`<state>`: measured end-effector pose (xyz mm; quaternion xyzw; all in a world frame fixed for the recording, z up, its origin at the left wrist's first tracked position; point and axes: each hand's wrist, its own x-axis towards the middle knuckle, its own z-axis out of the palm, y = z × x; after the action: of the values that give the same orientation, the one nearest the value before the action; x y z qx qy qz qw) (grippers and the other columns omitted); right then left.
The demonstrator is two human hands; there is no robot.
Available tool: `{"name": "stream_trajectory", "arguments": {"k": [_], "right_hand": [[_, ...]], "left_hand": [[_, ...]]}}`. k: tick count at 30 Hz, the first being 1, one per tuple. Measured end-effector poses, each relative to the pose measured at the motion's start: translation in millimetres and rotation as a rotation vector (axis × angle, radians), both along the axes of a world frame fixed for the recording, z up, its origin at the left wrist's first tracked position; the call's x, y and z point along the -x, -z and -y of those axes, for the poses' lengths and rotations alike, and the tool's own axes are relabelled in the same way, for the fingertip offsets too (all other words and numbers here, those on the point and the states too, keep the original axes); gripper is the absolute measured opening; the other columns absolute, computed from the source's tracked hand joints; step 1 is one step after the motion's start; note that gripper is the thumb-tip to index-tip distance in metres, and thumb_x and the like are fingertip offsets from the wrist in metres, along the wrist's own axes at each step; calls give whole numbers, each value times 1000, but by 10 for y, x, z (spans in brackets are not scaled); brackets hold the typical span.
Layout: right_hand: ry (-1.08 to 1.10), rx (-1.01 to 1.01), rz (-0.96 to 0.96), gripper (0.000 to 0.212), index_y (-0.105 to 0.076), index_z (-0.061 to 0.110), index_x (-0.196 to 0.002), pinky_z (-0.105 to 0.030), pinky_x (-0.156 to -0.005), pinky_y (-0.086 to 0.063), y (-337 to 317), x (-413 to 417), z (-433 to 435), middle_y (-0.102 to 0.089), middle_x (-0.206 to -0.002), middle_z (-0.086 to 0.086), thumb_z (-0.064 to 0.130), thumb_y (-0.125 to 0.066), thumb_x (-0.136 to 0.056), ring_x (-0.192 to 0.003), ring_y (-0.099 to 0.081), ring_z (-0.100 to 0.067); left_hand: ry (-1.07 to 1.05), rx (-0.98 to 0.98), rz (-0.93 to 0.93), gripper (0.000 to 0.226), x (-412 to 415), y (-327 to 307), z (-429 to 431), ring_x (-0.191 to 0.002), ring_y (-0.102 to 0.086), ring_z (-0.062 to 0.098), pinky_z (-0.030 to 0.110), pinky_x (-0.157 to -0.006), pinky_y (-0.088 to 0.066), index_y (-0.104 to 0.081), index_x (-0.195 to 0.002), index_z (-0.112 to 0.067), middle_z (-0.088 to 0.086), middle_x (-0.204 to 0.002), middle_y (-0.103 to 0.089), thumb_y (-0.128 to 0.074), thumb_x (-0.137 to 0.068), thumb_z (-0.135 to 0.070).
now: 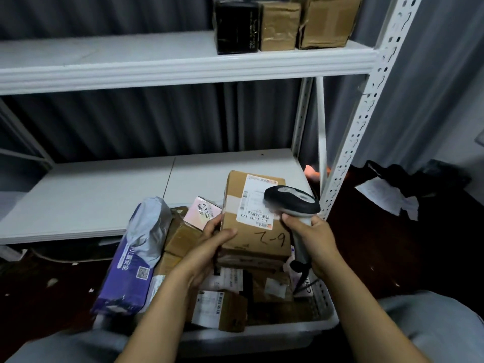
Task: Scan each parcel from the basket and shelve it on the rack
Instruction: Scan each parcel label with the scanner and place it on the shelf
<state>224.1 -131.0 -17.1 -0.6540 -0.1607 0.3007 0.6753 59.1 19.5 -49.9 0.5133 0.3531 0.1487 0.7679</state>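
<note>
Parcel (251, 226) in left hand (209, 247) (scanner (293, 203) in right (314, 239)).

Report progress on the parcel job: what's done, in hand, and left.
Done: three boxes stand on the upper shelf. In hand: the left hand holds a brown parcel while the right hand aims the scanner at its label. Left: the basket holds several more parcels.

Handheld scanner (293, 200) just over parcel (256, 247)
</note>
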Motion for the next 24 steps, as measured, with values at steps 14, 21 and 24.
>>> {"name": "stream_trajectory", "arguments": {"k": [14,21,24], "right_hand": [[-196,235,339,12,-68,19,-87,-31,-52,-50,-191,-20,94,-66,-57,5,19,-78,-80,-53,-58,-14],[-242,281,435,13,-67,24,-81,-32,-62,-52,-334,-6,127,-67,-57,12,20,-79,-78,-57,-60,-10],[-241,271,426,12,-68,21,-82,-36,-59,-51,-393,-25,164,-65,-55,8,19,-79,-78,-54,-59,-16]], "left_hand": [[-108,-298,-55,79,472,-333,-373,-103,-66,20,25,-75,-50,-58,-116,-57,-2,-121,-65,-80,-43,-35],[-75,-335,-102,84,593,-428,-361,-96,-66,19,24,-70,-49,-51,-126,-50,0,-119,-63,-76,-50,-29],[-57,-357,-114,87,620,-431,-340,-98,-64,19,26,-71,-47,-49,-131,-47,0,-118,-63,-75,-50,-30]]}}
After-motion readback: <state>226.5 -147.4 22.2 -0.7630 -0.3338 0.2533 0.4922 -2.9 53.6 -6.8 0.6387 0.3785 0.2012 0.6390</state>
